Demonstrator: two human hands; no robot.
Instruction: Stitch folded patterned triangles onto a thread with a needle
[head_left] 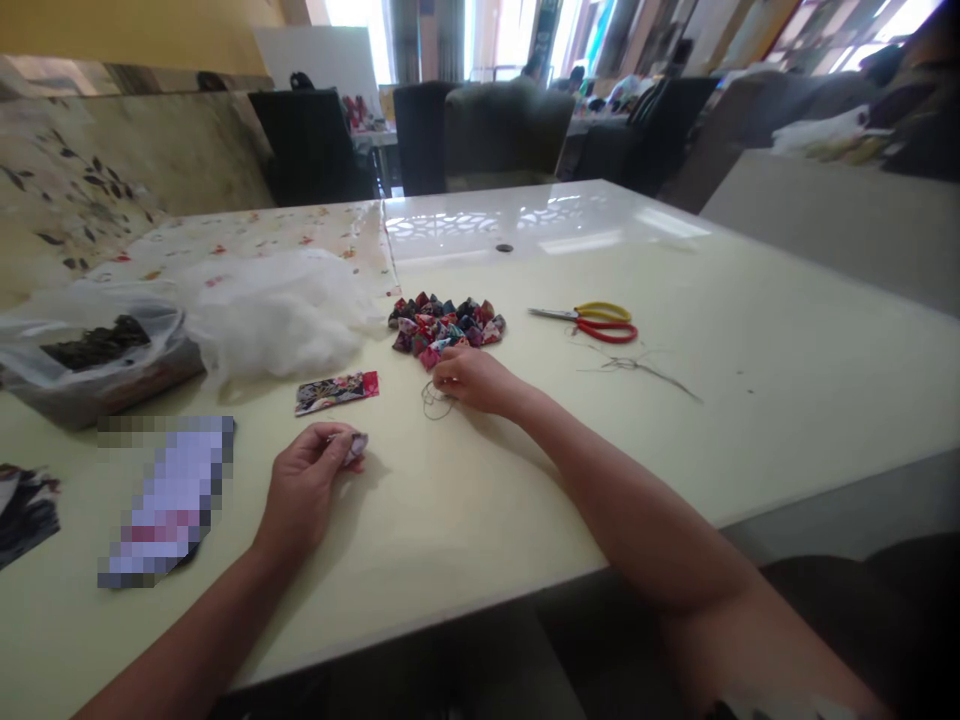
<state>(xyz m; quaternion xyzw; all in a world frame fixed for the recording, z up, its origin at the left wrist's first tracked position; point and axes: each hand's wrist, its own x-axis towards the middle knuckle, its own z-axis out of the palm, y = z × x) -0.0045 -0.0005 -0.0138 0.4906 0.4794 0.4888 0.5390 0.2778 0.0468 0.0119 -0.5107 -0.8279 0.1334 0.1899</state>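
My left hand [304,475] is closed in a pinch on a small folded piece of fabric [358,447], pale on the side that shows. My right hand [474,378] rests farther forward with its fingers together, at the near edge of a cluster of stuffed patterned fabric pieces [448,325]. A loop of thin thread [435,405] comes from its fingertips and curls on the table; no needle can be made out. Between the hands and a white bag lies a flat strip of patterned fabric [336,392], dark with a red end.
Scissors [592,318] with yellow and red handles lie beyond my right hand, near loose threads [637,365]. At the left are a bag of white stuffing [292,320], a plastic-lined container [97,375], a blurred-out phone-like object [169,500] and dark fabric [26,512]. Chairs stand behind the table [810,350].
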